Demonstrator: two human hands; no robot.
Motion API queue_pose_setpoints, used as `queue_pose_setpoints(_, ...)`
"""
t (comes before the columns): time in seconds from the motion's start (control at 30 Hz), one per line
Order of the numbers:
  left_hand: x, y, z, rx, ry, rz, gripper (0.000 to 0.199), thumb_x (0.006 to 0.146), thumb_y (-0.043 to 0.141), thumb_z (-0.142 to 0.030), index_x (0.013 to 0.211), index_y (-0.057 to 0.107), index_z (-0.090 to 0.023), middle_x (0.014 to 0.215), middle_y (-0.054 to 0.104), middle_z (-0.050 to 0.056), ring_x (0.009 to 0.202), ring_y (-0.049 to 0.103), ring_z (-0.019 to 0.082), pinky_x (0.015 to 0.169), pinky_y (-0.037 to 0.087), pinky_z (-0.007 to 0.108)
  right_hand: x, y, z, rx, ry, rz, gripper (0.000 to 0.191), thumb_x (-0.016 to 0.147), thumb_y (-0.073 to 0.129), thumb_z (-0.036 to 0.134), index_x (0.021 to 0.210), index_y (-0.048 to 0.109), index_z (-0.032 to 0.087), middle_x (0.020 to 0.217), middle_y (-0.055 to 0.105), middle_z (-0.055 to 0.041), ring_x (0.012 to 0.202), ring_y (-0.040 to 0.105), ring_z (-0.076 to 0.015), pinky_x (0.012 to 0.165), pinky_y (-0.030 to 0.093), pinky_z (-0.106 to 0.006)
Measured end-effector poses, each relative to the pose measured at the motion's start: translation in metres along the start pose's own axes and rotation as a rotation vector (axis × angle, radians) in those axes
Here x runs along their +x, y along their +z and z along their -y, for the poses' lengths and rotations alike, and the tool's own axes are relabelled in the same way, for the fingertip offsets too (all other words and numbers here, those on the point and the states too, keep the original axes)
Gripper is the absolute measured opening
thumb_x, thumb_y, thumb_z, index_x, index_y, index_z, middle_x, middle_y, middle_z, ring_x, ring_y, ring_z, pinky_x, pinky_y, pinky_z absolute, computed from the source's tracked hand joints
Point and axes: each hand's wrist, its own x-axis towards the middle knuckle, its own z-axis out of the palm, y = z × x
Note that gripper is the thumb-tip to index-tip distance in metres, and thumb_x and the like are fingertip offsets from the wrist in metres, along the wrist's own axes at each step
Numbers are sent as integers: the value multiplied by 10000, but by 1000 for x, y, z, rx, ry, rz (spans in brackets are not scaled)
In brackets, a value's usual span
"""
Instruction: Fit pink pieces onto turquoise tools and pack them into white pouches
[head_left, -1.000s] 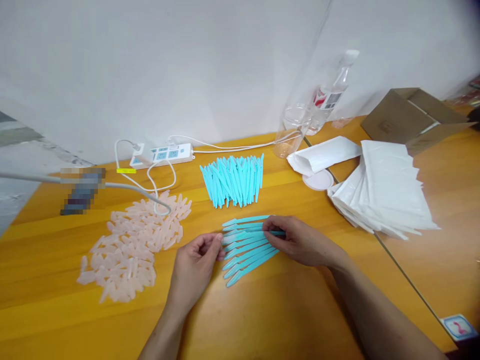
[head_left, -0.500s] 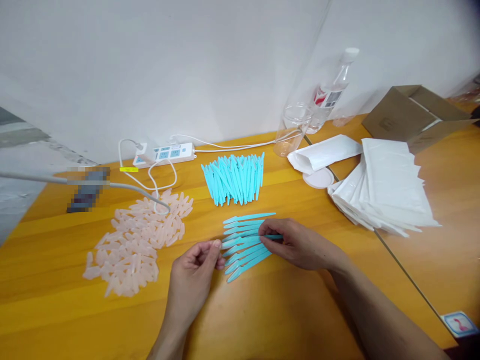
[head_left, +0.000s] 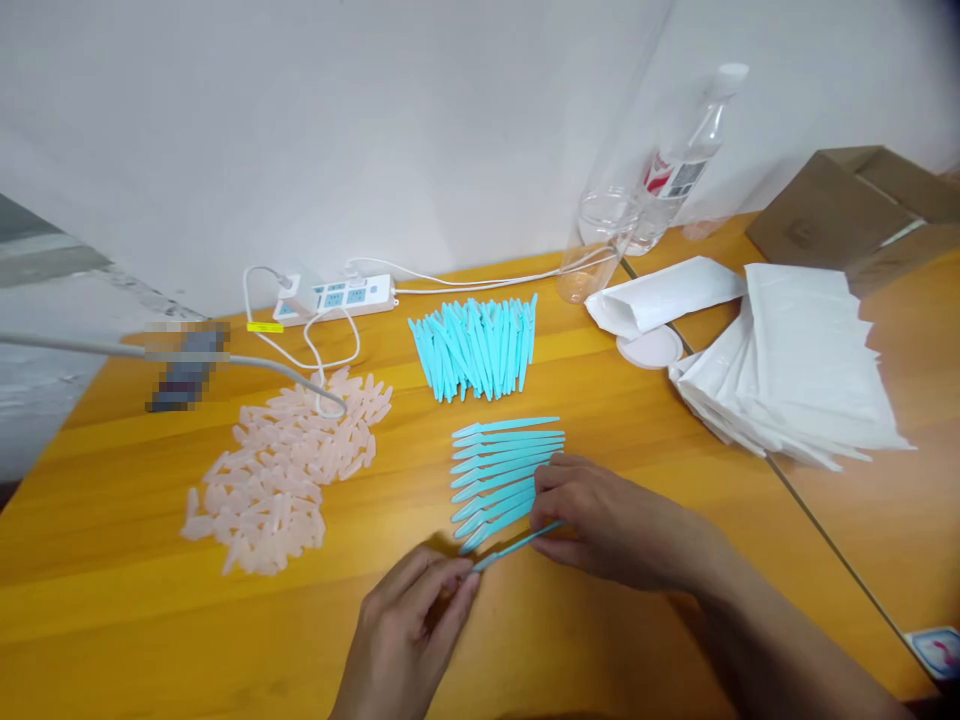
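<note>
Between my two hands a thin blue stick [head_left: 520, 543] is held just off the near side of a row. My left hand [head_left: 420, 620] pinches its left tip; my right hand [head_left: 600, 520] grips it near its right end. The row of several blue sticks [head_left: 502, 467] lies side by side on the table, its near right ends partly hidden by my right hand. Behind it is a dense pile of blue sticks [head_left: 476, 350]. A heap of translucent pinkish caps [head_left: 277, 470] lies to the left.
A power strip [head_left: 337, 298] with white cables stands by the wall. A blurred phone [head_left: 187, 370] lies far left. At the right are white padded envelopes [head_left: 817, 360], a round lid [head_left: 651, 347], a clear jar [head_left: 600, 240], a bottle [head_left: 679, 175] and a cardboard box [head_left: 840, 210].
Both hands have moved nearer the front edge with a blue stick between them, away from the middle of the row. The view has shifted slightly.
</note>
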Motion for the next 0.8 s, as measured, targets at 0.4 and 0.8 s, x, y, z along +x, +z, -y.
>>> queue_pose_setpoints(0.4,1,11,11,174,146,-71,179,938,616,-179,1085,703,-233,785,606,10,667,600,125,618,499,226,-3,-5,-20,-25,89,-148,176,924,595,234,800,716,206,815,682,-34,807,609,-172,736,416,-275)
queue_pose_setpoints(0.8,78,-26,36,486,327,57,470,957,489,-113,1392,575,-268,1504,529,60,1389,461,285,1093,422,495,15,-4,-60,72,347,-706,259,932,567,374,810,703,191,614,578,15,555,495,-126,572,359,-254)
